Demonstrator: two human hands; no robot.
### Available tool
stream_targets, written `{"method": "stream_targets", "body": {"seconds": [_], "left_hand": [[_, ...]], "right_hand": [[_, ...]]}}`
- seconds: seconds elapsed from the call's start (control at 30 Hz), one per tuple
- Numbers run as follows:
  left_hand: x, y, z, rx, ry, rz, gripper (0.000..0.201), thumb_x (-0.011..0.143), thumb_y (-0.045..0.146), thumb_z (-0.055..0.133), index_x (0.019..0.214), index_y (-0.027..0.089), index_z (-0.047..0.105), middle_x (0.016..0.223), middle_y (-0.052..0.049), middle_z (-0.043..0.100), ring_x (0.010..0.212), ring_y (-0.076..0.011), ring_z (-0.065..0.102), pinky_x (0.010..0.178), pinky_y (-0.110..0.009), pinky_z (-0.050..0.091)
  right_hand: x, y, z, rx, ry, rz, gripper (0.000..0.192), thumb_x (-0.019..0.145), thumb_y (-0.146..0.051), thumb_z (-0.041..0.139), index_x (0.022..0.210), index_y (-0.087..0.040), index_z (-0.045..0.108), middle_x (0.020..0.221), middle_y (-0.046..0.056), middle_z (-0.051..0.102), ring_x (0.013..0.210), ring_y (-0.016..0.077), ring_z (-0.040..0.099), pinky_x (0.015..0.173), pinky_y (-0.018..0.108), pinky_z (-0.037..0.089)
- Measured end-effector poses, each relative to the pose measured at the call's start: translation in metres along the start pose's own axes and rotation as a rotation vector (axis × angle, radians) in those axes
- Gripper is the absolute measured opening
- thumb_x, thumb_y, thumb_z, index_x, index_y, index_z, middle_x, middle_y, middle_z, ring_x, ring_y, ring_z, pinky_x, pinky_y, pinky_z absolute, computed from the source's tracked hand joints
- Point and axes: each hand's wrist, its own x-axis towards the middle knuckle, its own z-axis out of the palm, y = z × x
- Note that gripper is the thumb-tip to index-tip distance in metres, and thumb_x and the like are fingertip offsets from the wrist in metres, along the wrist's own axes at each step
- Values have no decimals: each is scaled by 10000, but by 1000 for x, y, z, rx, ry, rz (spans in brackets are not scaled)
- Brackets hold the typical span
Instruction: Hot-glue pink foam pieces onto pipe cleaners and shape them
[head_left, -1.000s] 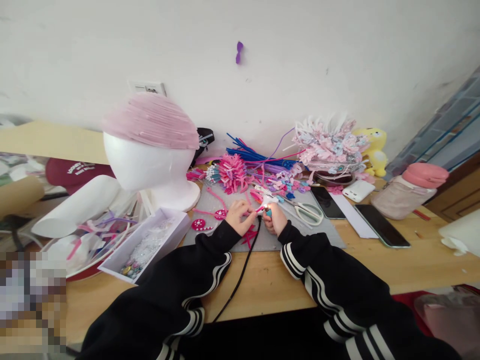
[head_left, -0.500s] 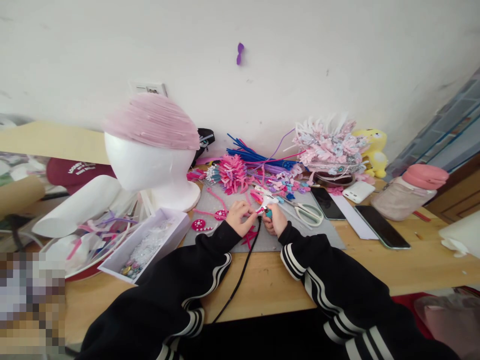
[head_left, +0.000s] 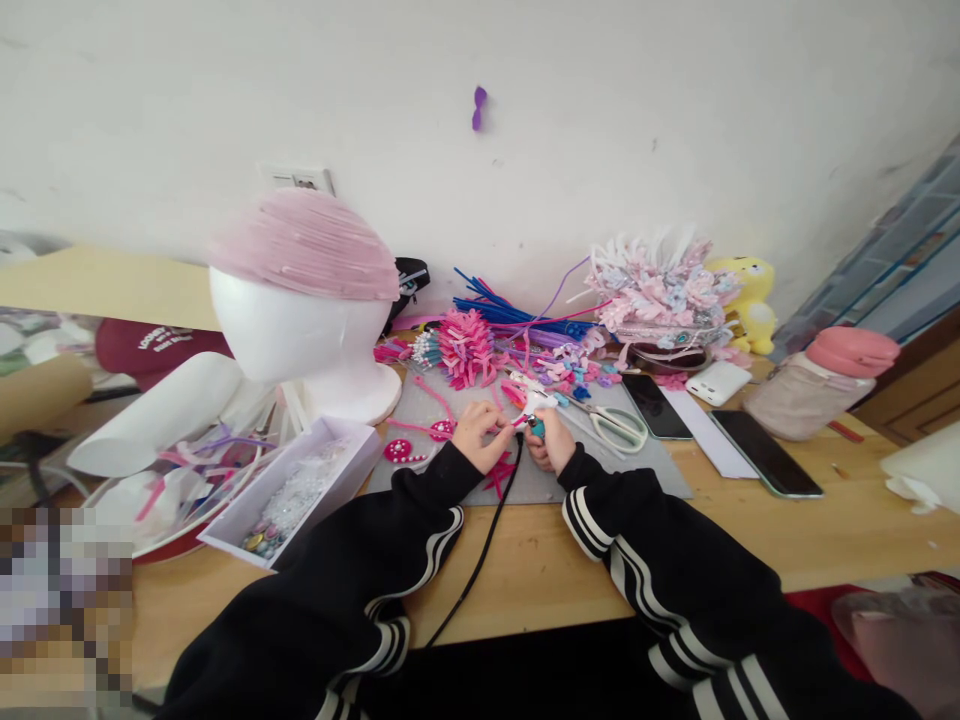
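Note:
My left hand (head_left: 477, 434) pinches a small pink strip (head_left: 516, 421) over the grey mat (head_left: 600, 468). My right hand (head_left: 550, 441) grips a teal lighter (head_left: 537, 426), its top close to the end of the pink strip. No flame shows. A red star-shaped piece (head_left: 498, 473) lies on the mat just below my left hand. A black cord (head_left: 480, 555) runs from between my hands down across the wooden table (head_left: 862, 525).
A white foam head (head_left: 300, 330) with a pink cap stands at the left, beside a white box of beads (head_left: 296, 490). Scissors (head_left: 619, 425), two phones (head_left: 761, 450), a power bank (head_left: 716, 381), pipe cleaners (head_left: 510, 312) and a pink flower headpiece (head_left: 660, 290) lie behind.
The lighter's flame that glowed a second ago has gone out. Both hands have stayed in the same place.

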Motion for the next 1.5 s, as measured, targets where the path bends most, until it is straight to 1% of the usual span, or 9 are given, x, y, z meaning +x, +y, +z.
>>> {"method": "stream_targets", "body": {"seconds": [0.13,0.37,0.5,0.6,0.77,0.93,1.07,1.33,1.5], "left_hand": [[0,-1,0,-3,-7,-5,143,715,226,488,590,183,541,635,-19,527,660,-139,476,667,-304,392],[0,2,-4,-24,-33,-2,169,715,229,470,556,192,513,635,-20,540,674,-143,481,674,-304,391],[0,2,-8,39,-105,28,234,739,238,419,539,192,531,638,-25,568,683,-149,486,671,-317,359],[0,-6,-6,195,-89,-59,244,748,260,412,563,190,555,677,-34,594,710,-173,490,675,-345,329],[7,-23,4,350,-77,-170,183,715,177,434,797,228,589,840,-41,632,828,-220,486,682,-367,296],[13,-32,14,387,-153,-144,213,740,234,431,868,251,601,903,-48,636,872,-234,474,700,-394,271],[11,-38,22,374,-193,-167,240,775,326,396,815,259,623,944,-46,632,894,-237,473,722,-422,258],[12,-33,21,337,-241,-215,266,783,248,358,831,197,614,990,-85,625,930,-248,490,763,-470,261],[13,-28,19,343,-186,-265,230,765,250,391,780,179,609,944,-85,638,920,-252,498,765,-464,266]], "right_hand": [[1,1,-2,35,-10,-3,426,784,-500,177,483,-206,249,259,-81,169,217,35,86,230,142,56],[-1,-4,-8,214,0,-75,536,714,-662,76,490,-209,257,272,-81,195,217,49,116,226,166,98],[-2,-6,-8,237,-1,-79,544,724,-656,75,488,-206,269,272,-80,208,212,50,128,227,170,102],[-1,-6,-7,246,16,-78,548,734,-647,72,479,-203,269,267,-78,205,206,49,133,226,171,107],[-1,-6,-6,252,29,-77,545,751,-627,71,481,-200,276,269,-77,211,203,48,143,228,168,113],[0,-6,-6,232,16,-76,556,748,-633,51,483,-199,277,270,-77,213,204,47,139,227,169,115],[2,-5,-6,222,-1,-83,551,746,-634,63,488,-199,282,278,-77,220,207,46,148,229,168,113],[3,-2,-7,222,-16,-106,546,754,-622,88,486,-195,298,281,-74,230,208,47,158,229,170,121],[3,-2,-7,215,-11,-110,537,760,-613,96,490,-195,298,287,-75,225,210,46,162,232,168,125]]}}
